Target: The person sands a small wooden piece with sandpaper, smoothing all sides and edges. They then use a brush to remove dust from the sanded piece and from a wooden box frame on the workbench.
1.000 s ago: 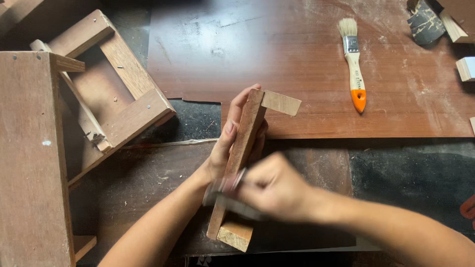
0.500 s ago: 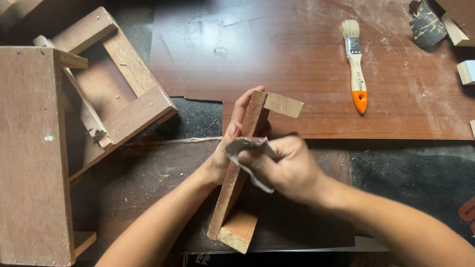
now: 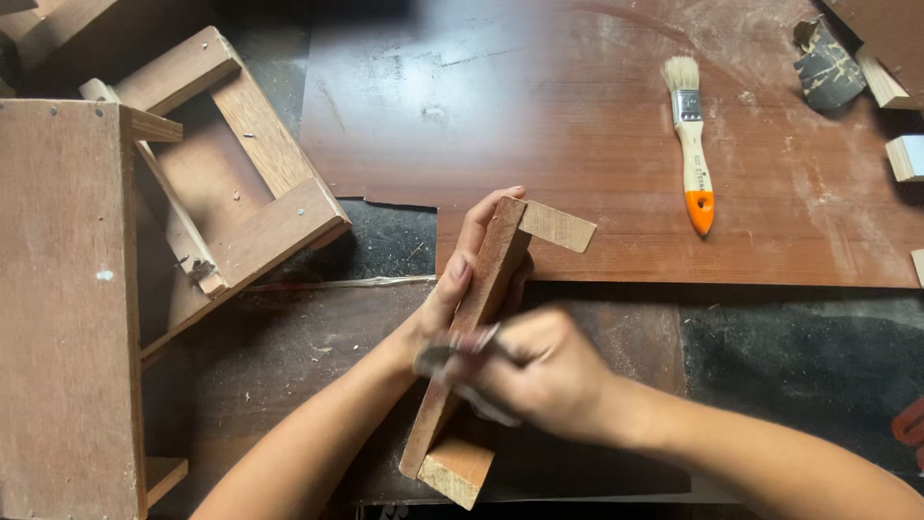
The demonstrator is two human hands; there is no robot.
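Observation:
A long wooden piece [image 3: 500, 255] with short cross blocks at both ends stands on edge in the middle of the bench. My left hand [image 3: 460, 284] grips it from the left side, fingers reaching up toward its far end. My right hand [image 3: 539, 371], blurred by motion, presses a grey piece of sandpaper [image 3: 445, 354] against the wood near its middle. The lower cross block [image 3: 457, 472] rests near the bench's front edge.
A wooden stool frame [image 3: 221, 202] lies at the left beside a tall board [image 3: 63, 308]. A paintbrush with an orange handle tip [image 3: 691, 140] lies on the brown sheet [image 3: 577, 116]. Torn sandpaper [image 3: 826, 65] and small wood blocks [image 3: 905, 156] sit at the far right.
My right hand with the sandpaper has slid back down along the wooden piece toward me, after being higher up half a second ago. My left hand keeps its hold.

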